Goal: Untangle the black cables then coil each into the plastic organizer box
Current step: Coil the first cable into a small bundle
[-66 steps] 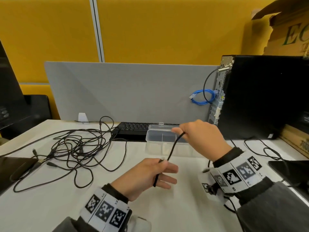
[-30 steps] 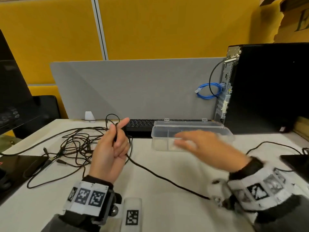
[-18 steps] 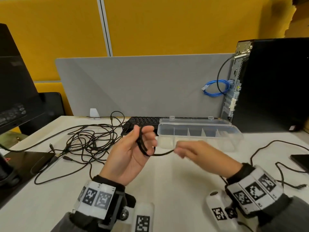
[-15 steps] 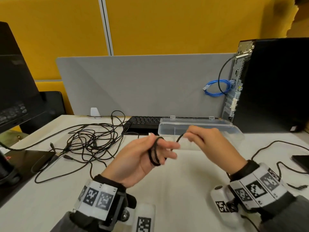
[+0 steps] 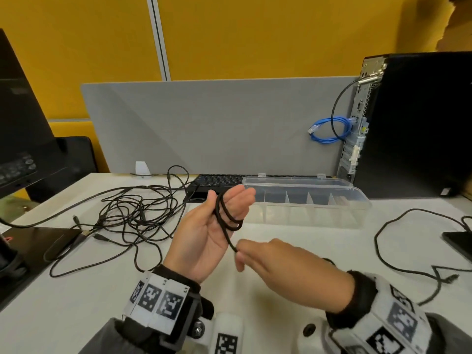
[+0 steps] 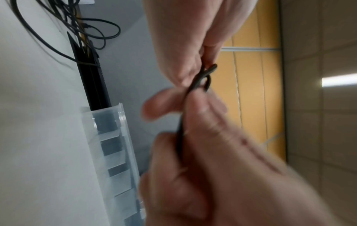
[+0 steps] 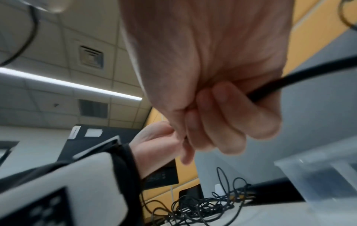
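Just one cable (image 5: 226, 232), two hands (image 5: 201, 236) (image 5: 283, 269).

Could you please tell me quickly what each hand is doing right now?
Left hand: holds the cable, looped round its fingers.
Right hand: pinches the same cable's free length.

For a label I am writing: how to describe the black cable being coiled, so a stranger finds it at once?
On the desk, before the clear organizer box, find the raised left hand. The black cable loops around its fingers, its tail pinched by the right hand. Unlike the tangled cables lying left, it is held off the desk.
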The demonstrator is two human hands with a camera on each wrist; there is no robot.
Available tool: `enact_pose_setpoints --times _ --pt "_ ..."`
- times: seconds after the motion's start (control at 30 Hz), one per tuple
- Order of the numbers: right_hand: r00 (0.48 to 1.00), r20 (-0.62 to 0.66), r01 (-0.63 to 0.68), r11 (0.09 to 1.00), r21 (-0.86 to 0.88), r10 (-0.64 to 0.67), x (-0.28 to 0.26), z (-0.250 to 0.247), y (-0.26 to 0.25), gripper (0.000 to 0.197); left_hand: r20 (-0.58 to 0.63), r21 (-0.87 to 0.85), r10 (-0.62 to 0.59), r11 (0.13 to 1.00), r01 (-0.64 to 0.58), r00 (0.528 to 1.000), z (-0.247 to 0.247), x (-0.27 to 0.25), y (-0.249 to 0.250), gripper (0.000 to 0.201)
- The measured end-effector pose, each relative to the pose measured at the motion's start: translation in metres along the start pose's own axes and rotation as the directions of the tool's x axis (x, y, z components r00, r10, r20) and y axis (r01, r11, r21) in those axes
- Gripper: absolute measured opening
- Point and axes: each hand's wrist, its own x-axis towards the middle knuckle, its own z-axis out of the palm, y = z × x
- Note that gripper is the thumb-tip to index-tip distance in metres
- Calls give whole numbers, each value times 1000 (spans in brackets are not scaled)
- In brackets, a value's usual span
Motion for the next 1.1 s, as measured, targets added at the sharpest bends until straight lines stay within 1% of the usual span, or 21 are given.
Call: enact_pose_setpoints --times 0.03,0.1,0.17,0.23,0.3,0.37,0.4,0.43,0.47,0.5,0.53,0.57,0.63,0.67,0.7,0.77,0.83,0.9,0.93,1.0,1.1 --pt "999 23 -41 999 0 41 3 -3 12 27 11 -26 0 1000 1 1000 1 -2 3 47" --pt "995 2 -102 994 -26 102 7 -13 40 34 47 46 -28 999 26 999 2 -5 6 45" --pt "985 -80 -154 988 -31 151 6 -31 68 44 49 159 -36 987 28 998 4 -7 7 44" --pt "957 -200 -208 977 35 211 -1 -54 92 46 -1 119 -23 993 23 1000 2 -5 14 41" --pt "878 -368 -307 950 58 307 -16 -74 122 47 -66 -80 44 996 -49 997 -20 -2 30 32" --pt "746 -532 -468 884 8 400 -34 -85 153 40 17 -327 137 937 -124 990 -48 -2 47 24" --pt "669 -601 -565 825 -29 437 -41 -87 165 36 65 -421 174 898 -131 983 -59 -3 53 27" --pt "593 -650 -655 754 -47 475 -47 -86 173 34 43 -461 201 873 -160 979 -67 -3 56 32" --pt "536 -670 -721 691 -47 514 -49 -84 178 36 -52 -432 223 874 -224 973 -68 -3 56 37" --pt "522 -649 -759 648 -57 554 -48 -83 179 37 -146 -358 244 890 -282 959 -66 -3 54 41" --pt "552 -586 -774 626 -96 593 -44 -82 175 37 -203 -277 265 908 -315 943 -59 -2 52 45" --pt "617 -487 -762 623 -176 618 -39 -81 167 37 -216 -220 271 922 -318 938 -48 -2 48 47" --pt "780 -284 -625 716 -310 558 -26 -75 143 46 -217 -173 245 943 -284 945 -36 1 39 49" --pt "861 -198 -509 803 -310 469 -20 -70 123 60 -217 -159 215 955 -252 952 -32 2 34 48" --pt "920 -131 -392 881 -265 370 -14 -64 101 71 -221 -143 189 964 -224 957 -28 3 30 47" --pt "988 -5 -152 982 -115 152 -9 -52 54 81 -211 -127 153 975 -182 966 -19 4 23 44" --pt "984 176 20 1000 8 -21 -7 -40 29 77 -190 -120 125 981 -150 974 -12 4 18 39" --pt "927 355 45 975 217 -122 -6 -33 20 61 -178 -85 114 988 -131 977 -10 3 16 35" --pt "898 403 30 941 338 -173 -5 -30 18 51 -177 -67 114 990 -127 978 -9 3 15 34" --pt "875 420 13 880 475 -239 -3 -24 19 29 -182 -31 112 992 -119 977 -7 2 13 36" --pt "894 415 -13 916 401 -169 1 -13 29 11 -180 -8 114 993 -117 977 -5 1 13 37"
